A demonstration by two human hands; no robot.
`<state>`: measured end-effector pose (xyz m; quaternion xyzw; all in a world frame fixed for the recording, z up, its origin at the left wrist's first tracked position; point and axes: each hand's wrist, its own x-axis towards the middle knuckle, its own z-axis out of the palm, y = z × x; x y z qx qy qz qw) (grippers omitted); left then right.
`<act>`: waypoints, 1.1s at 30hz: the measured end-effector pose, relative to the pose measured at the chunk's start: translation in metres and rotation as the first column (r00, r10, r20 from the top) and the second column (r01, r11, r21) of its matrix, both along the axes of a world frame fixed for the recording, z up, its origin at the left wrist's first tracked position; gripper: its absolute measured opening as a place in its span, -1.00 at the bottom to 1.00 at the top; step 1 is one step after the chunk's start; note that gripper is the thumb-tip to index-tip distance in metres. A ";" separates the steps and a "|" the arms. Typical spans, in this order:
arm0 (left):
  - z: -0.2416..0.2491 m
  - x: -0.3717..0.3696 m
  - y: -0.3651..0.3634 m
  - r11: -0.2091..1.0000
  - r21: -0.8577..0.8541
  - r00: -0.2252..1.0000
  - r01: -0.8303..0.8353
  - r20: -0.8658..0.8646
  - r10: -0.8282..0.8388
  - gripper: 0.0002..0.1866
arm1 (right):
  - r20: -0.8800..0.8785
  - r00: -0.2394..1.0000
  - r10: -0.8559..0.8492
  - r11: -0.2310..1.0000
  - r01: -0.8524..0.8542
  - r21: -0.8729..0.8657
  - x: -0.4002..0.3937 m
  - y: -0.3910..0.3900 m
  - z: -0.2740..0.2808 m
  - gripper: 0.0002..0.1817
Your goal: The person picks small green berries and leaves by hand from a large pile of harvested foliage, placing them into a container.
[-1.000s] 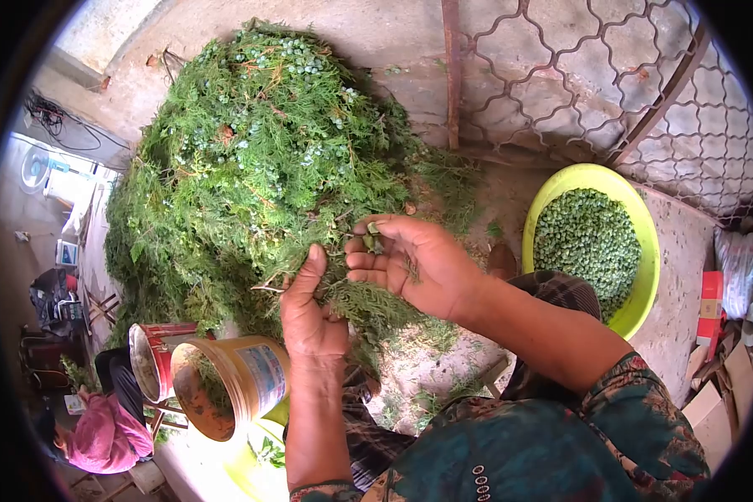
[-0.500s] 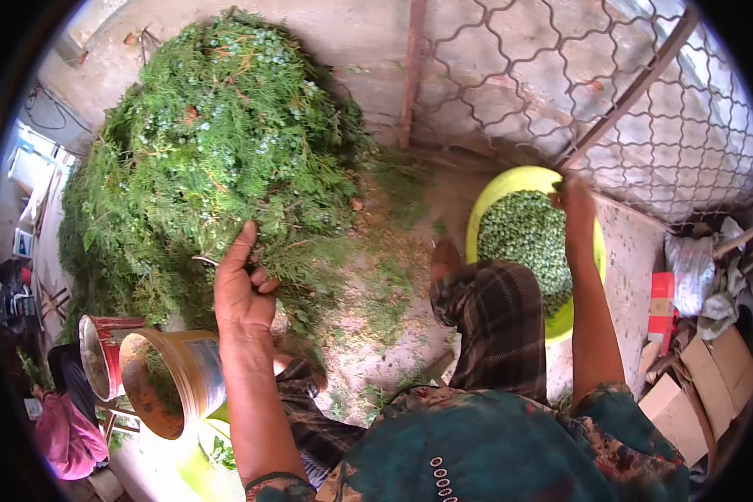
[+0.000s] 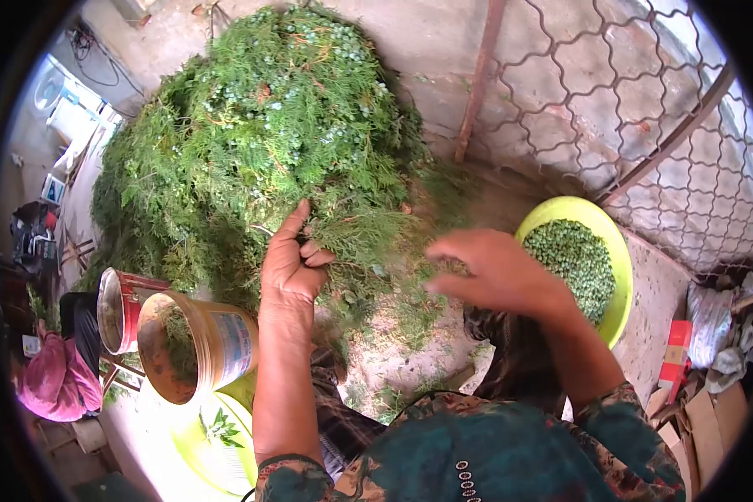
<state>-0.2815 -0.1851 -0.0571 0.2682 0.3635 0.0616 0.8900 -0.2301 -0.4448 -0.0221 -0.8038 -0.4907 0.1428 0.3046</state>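
Observation:
My left hand [image 3: 293, 266] is closed around a green conifer sprig [image 3: 364, 236], in front of a large pile of berry-bearing branches [image 3: 263, 142]. Its index finger points up along the foliage, and a thin pale piece, perhaps the stem end, sticks out on the left. My right hand [image 3: 506, 272], smeared by motion, is near the sprig's tip with its thumb and fingers apart; I see nothing held in it. To the right of that hand, a yellow-green basin [image 3: 624, 280] holds many small green berries [image 3: 571, 261].
A red bucket [image 3: 132, 314] and a tan bucket [image 3: 217, 347] lean at lower left, above a bright green basin [image 3: 194, 448]. Another person in a pink top [image 3: 58, 376] sits far left. Wire mesh [image 3: 611, 92] stands at right, with cardboard [image 3: 715, 427] below. Plant scraps litter the floor.
My right hand has moved left from above the berry basin toward the sprig. My left hand keeps its hold. The whole view has shifted, with the pile now farther right.

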 end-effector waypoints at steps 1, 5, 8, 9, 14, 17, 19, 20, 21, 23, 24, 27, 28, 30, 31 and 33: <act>-0.003 0.000 0.002 1.000 -0.031 1.000 -0.005 -0.013 0.004 -0.80 | -0.052 0.986 -0.158 0.987 0.159 0.027 -0.002 0.016 -0.007 -0.44; 0.001 -0.004 0.000 0.997 -0.080 1.000 -0.013 -0.029 0.011 -0.80 | -0.090 0.979 -0.182 0.954 0.197 0.225 -0.011 0.057 -0.033 -0.53; 0.001 -0.006 0.001 0.997 -0.069 0.999 -0.022 0.030 0.024 -0.77 | -0.234 0.970 -0.073 0.987 0.104 0.121 -0.011 0.070 -0.047 -0.63; 0.004 -0.007 0.001 0.998 -0.053 0.995 -0.031 0.090 0.036 -0.75 | -0.346 0.931 -0.113 0.971 0.177 0.159 -0.014 0.073 -0.052 -0.68; 0.004 -0.006 0.001 0.990 0.085 0.920 -0.117 0.383 0.076 -0.61 | -0.702 0.673 -0.232 0.928 0.369 0.047 -0.014 0.075 -0.038 -0.79; 0.004 -0.001 -0.013 0.783 0.601 0.935 -0.158 0.345 -0.076 -0.34 | -0.918 0.395 -0.033 0.857 0.484 0.177 -0.011 0.074 -0.036 -0.78; 0.006 -0.001 -0.023 0.720 0.690 0.976 -0.070 0.195 -0.092 -0.34 | -0.952 0.306 0.014 0.799 0.569 0.194 -0.008 0.074 -0.033 -0.81; 0.008 -0.001 -0.027 0.649 0.761 0.995 0.029 0.042 -0.093 -0.34 | -0.952 0.305 0.013 0.799 0.569 0.193 -0.007 0.073 -0.033 -0.81; 0.011 0.000 -0.033 0.660 0.751 0.998 0.028 0.013 -0.057 -0.29 | -0.959 0.279 0.040 0.785 0.586 0.203 -0.007 0.072 -0.033 -0.80; -0.005 0.001 -0.018 0.789 0.614 0.995 0.011 0.070 -0.068 -0.25 | -0.965 0.254 0.068 0.768 0.604 0.213 -0.006 0.071 -0.032 -0.80; -0.010 0.002 -0.015 0.890 0.455 0.990 0.003 0.126 -0.068 -0.20 | -0.964 0.250 0.085 0.763 0.607 0.224 -0.007 0.071 -0.028 -0.80; -0.005 -0.002 -0.034 0.955 0.295 1.000 0.005 0.012 -0.009 -0.27 | -0.967 0.226 0.120 0.746 0.622 0.238 -0.010 0.072 -0.029 -0.79; 0.001 -0.002 -0.046 0.963 0.270 0.988 0.019 -0.152 0.024 -0.33 | -0.968 0.206 0.142 0.736 0.632 0.242 -0.011 0.073 -0.031 -0.79; -0.001 -0.005 -0.057 0.967 0.252 1.000 -0.018 -0.003 0.020 -0.47 | -0.973 0.168 0.158 0.722 0.653 0.229 -0.012 0.075 -0.036 -0.79; 0.004 -0.006 -0.058 0.932 0.344 0.989 0.116 0.047 -0.140 -0.51 | -0.976 0.130 0.173 0.709 0.672 0.215 -0.012 0.076 -0.038 -0.79; -0.003 -0.002 -0.054 0.848 0.487 0.961 0.208 0.060 -0.271 -0.69 | -0.974 0.136 0.181 0.711 0.666 0.225 -0.011 0.075 -0.035 -0.80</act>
